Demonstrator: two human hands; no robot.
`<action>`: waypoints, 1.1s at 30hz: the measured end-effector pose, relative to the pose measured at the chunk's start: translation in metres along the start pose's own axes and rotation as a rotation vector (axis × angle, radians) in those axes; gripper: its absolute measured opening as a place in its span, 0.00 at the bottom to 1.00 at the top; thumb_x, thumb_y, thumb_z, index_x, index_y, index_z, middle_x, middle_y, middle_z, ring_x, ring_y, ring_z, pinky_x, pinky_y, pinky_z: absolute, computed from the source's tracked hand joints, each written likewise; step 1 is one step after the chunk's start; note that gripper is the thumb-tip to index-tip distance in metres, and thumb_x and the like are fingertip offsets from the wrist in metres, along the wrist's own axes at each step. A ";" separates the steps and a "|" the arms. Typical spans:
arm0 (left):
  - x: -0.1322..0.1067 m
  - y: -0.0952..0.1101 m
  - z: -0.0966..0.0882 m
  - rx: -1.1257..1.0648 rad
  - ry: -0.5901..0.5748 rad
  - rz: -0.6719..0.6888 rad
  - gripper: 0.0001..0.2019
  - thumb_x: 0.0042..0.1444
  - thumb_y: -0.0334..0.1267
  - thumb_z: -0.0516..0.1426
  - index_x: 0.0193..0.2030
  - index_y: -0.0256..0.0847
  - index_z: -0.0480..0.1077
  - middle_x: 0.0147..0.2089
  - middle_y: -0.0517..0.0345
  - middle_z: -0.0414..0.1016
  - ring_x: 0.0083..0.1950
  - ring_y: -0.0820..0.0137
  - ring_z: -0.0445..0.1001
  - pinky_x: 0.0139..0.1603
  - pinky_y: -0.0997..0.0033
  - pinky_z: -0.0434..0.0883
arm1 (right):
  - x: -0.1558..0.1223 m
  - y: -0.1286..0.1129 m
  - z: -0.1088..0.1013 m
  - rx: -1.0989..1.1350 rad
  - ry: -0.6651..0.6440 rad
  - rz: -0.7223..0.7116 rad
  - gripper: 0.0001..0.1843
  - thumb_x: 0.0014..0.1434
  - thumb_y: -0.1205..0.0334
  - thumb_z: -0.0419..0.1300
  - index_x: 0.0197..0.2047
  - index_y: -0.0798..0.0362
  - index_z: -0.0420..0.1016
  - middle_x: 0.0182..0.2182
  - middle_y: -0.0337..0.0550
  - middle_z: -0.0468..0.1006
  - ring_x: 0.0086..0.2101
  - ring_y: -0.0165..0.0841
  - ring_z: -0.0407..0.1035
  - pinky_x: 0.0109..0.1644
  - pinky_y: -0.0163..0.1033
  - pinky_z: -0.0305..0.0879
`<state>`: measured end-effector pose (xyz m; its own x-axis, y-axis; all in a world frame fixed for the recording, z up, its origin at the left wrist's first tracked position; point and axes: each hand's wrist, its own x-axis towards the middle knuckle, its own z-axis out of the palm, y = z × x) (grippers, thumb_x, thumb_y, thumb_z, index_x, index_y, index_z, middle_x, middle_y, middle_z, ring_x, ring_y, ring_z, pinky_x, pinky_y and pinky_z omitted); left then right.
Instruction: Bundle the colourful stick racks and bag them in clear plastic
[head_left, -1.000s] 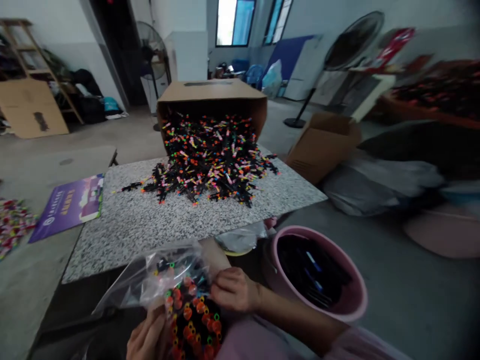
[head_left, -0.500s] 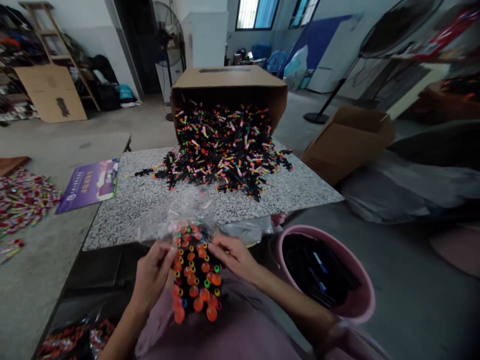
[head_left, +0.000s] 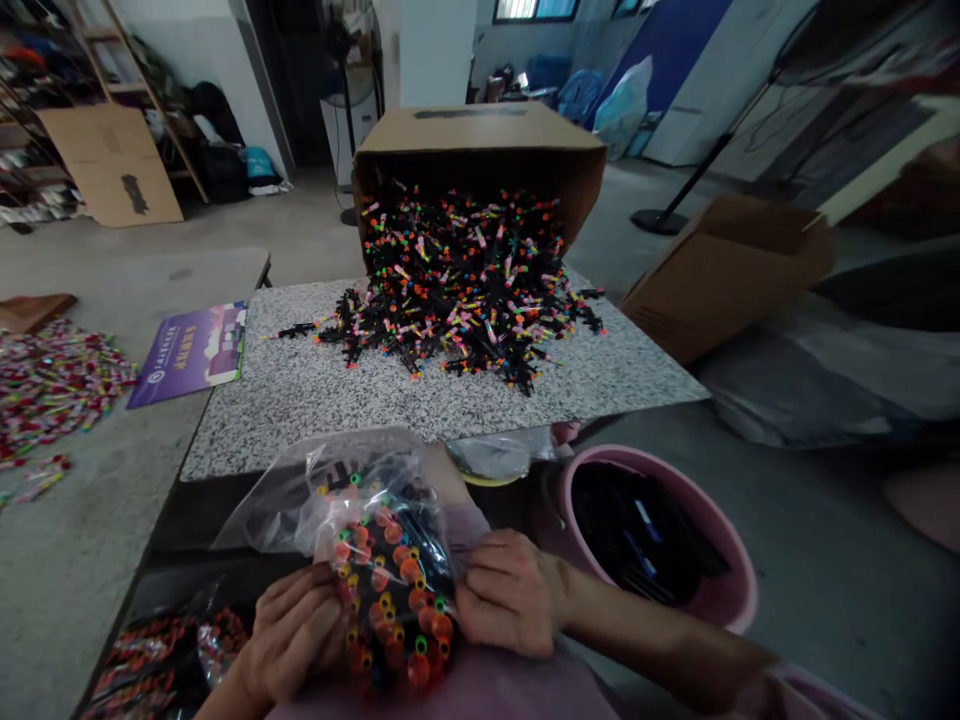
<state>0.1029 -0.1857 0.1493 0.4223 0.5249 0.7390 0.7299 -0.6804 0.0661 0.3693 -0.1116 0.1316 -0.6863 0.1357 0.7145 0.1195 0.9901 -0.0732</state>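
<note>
The left hand and the right hand held a bundle of pens low down, close to the person's body. The grip of each hand was closed on it. The left fingers curled on the left side of the bundle, and the right fingers pressed on the right side. The round orange, green and yellow ends of the pens faced up. A clear plastic bag covered the far part of the bundle and puffed out to the left. Past the hands was a speckled tabletop. A big pile of pens spilled onto it from a cardboard box lying on its side. A pink bucket stood just right of the right arm, with dark things inside.
</note>
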 end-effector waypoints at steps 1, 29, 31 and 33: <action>0.003 -0.003 0.006 0.004 0.008 -0.069 0.10 0.65 0.30 0.50 0.32 0.41 0.65 0.22 0.63 0.73 0.24 0.75 0.74 0.30 0.77 0.72 | 0.005 0.003 0.002 0.017 -0.009 0.060 0.18 0.63 0.66 0.55 0.21 0.50 0.64 0.16 0.33 0.59 0.19 0.27 0.54 0.23 0.37 0.50; 0.291 -0.197 -0.088 -0.039 -0.207 -0.593 0.08 0.46 0.37 0.52 0.22 0.39 0.70 0.16 0.60 0.67 0.21 0.71 0.69 0.24 0.75 0.63 | 0.301 0.197 -0.098 0.385 -0.080 0.808 0.15 0.56 0.64 0.52 0.19 0.52 0.59 0.10 0.28 0.52 0.14 0.23 0.47 0.20 0.32 0.40; 0.300 -0.202 -0.100 -0.077 -0.282 -0.591 0.09 0.46 0.38 0.53 0.21 0.39 0.71 0.16 0.60 0.69 0.20 0.71 0.70 0.24 0.74 0.65 | 0.309 0.197 -0.105 0.426 -0.107 0.824 0.15 0.57 0.64 0.53 0.19 0.52 0.59 0.09 0.28 0.52 0.13 0.23 0.46 0.18 0.31 0.39; 0.307 -0.206 -0.110 -0.105 -0.337 -0.593 0.09 0.46 0.40 0.54 0.22 0.40 0.72 0.17 0.59 0.70 0.21 0.70 0.71 0.25 0.74 0.68 | 0.317 0.196 -0.108 0.432 -0.111 0.838 0.16 0.57 0.65 0.53 0.18 0.52 0.59 0.08 0.28 0.53 0.12 0.23 0.46 0.17 0.31 0.40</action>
<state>0.0226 0.0595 0.4364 0.1241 0.9425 0.3104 0.8405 -0.2661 0.4719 0.2527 0.1212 0.4188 -0.5642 0.7887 0.2442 0.3434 0.4932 -0.7993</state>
